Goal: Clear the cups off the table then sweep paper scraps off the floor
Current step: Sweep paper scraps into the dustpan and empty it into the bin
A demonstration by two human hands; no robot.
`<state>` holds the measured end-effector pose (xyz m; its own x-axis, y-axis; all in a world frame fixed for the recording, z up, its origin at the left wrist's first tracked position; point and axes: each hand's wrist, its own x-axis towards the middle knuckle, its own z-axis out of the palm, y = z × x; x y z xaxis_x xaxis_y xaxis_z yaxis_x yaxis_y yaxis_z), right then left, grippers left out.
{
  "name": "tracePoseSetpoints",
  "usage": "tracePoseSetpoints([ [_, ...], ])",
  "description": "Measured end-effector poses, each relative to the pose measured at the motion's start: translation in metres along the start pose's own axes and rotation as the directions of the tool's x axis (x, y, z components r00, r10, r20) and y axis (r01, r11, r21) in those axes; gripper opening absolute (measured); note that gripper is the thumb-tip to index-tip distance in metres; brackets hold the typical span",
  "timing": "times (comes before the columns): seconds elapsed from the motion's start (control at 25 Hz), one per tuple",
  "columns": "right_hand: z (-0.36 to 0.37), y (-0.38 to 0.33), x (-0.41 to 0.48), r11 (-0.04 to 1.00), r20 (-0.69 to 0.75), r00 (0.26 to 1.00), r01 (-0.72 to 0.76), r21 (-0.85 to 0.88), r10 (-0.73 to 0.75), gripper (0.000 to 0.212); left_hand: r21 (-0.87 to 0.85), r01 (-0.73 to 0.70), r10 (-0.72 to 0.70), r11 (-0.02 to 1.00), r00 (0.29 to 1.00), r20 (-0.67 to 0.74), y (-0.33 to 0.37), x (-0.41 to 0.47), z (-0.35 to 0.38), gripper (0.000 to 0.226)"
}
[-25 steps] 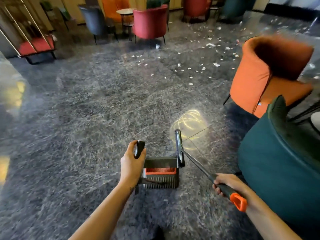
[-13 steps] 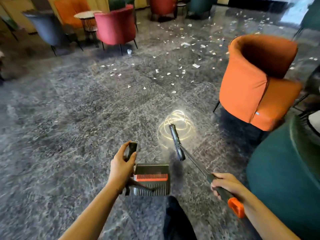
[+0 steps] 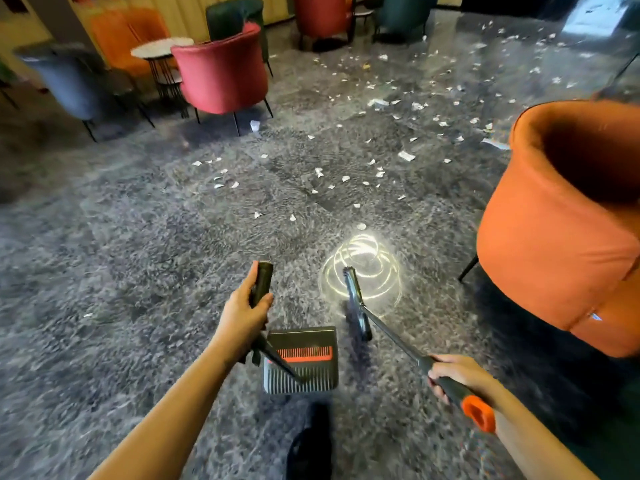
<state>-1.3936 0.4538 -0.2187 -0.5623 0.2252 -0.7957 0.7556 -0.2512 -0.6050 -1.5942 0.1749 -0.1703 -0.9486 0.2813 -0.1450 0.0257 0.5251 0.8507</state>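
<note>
The left hand (image 3: pixel 242 320) grips the black handle of the dustpan (image 3: pixel 311 375), the pan just below and right of it; the right hand (image 3: pixel 457 375) clasps the broom (image 3: pixel 391 332) near its orange end, brush head ahead beside the pan. Paper scraps (image 3: pixel 346 178) lie scattered well beyond both, toward the far edge of the floor (image 3: pixel 138 254), left of the orange chair (image 3: pixel 554 265).
</note>
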Motion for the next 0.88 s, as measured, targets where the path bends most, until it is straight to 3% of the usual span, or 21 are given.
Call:
tracePoseSetpoints([
  [0.32, 0.004, -0.197, 0.144, 1.000, -0.145, 0.989, -0.016, 0.016, 0.018, 0.034, 0.112, -0.110, 0.096, 0.988, 0.988, 0.123, 0.029, 0.260, -0.004, 0.066],
  [0.52, -0.028, -0.313, 0.220, 0.986, -0.163, 0.987, 0.016, 0.163, 0.011, 0.045, 0.204, -0.141, 0.105, 0.969, 0.978, 0.180, 0.053, 0.393, 0.018, 0.068],
  [0.72, -0.083, -0.429, 0.344, 0.995, -0.204, 0.979, -0.006, 0.097, 0.026, 0.044, 0.334, -0.133, 0.043, 0.933, 0.963, 0.264, 0.063, 0.554, 0.056, 0.069],
  [0.88, -0.114, -0.513, 0.422, 0.999, -0.242, 0.970, -0.025, 0.024, 0.030, 0.040, 0.308, -0.102, 0.008, 0.946, 0.957, 0.290, 0.082, 0.651, 0.084, 0.066],
])
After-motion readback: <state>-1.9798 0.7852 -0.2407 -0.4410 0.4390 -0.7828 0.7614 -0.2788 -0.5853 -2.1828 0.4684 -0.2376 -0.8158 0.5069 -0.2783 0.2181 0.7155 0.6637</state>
